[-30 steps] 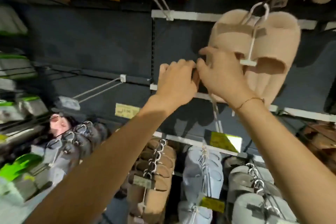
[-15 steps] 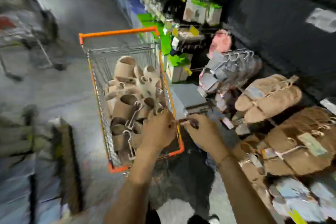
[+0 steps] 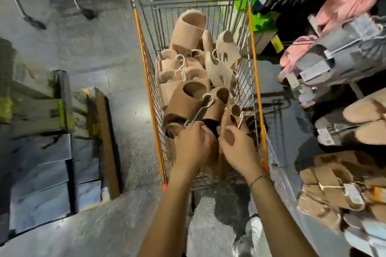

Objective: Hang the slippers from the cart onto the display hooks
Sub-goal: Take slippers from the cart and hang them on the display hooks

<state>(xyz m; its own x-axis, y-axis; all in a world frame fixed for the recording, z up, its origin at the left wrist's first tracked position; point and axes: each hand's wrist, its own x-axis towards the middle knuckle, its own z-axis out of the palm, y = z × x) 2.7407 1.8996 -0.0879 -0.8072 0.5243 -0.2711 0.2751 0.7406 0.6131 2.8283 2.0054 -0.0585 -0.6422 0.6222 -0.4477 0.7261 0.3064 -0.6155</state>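
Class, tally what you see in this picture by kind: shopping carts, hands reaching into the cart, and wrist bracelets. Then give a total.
Shopping cart: 1
Hands in the cart: 2 (left hand grips a white hanger; right hand holds a tan slipper)
Bracelet, on the right wrist: 1
Total: 4

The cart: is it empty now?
No, the cart still holds a pile of tan slippers, and both hands reach into it.

Tan slippers point(image 3: 183, 102) on white hangers lie heaped in the cart point(image 3: 253, 81).
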